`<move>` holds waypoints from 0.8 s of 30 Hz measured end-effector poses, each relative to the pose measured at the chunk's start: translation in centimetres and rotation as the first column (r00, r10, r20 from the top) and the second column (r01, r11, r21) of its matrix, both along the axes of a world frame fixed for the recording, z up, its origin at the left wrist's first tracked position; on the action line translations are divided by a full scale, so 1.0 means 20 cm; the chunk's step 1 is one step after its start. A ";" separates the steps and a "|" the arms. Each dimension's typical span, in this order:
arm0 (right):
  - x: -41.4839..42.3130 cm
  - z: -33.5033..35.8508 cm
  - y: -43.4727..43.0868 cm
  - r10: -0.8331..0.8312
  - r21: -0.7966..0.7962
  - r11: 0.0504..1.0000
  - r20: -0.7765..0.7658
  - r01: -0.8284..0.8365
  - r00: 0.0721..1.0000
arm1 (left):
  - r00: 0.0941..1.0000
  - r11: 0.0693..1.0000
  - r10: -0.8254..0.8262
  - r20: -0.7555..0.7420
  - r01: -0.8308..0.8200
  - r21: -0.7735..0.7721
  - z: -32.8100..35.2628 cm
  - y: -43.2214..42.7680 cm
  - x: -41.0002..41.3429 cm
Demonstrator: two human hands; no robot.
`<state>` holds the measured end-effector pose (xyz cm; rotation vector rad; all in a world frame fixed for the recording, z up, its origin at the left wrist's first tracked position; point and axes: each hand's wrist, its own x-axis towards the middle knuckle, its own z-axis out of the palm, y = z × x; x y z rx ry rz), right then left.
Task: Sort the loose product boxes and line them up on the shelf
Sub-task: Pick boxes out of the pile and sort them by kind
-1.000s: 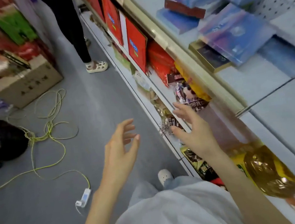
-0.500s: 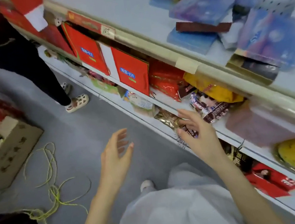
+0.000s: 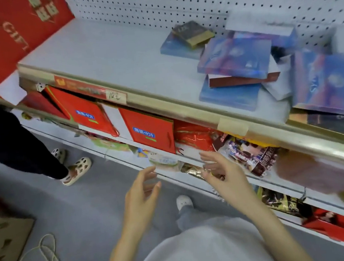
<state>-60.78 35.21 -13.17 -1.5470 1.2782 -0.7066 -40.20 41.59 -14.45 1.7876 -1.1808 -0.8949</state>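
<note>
A loose heap of flat product boxes lies on the right half of the white shelf: a blue-purple box on top of a dark red box, a small dark box with a gold edge at the back, another blue-purple box and a dark box at the right. My left hand and my right hand hover below the shelf's front rail with fingers relaxed, holding nothing.
Red gift bags and snack bags fill the lower shelves. A large red gift box stands at the shelf's left end. Another person's legs stand at left. A cardboard box and yellow cord lie on the floor.
My view has swung up from the floor to the top shelf, bringing the box heap into full view. Both hands stay raised and empty in front of the lower shelves.
</note>
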 end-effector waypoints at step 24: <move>0.57 0.37 -1.76 -0.542 -0.176 0.836 -0.111 0.520 0.833 | 0.908 0.902 -0.415 0.065 0.419 -0.099 0.20 -2.02 0.67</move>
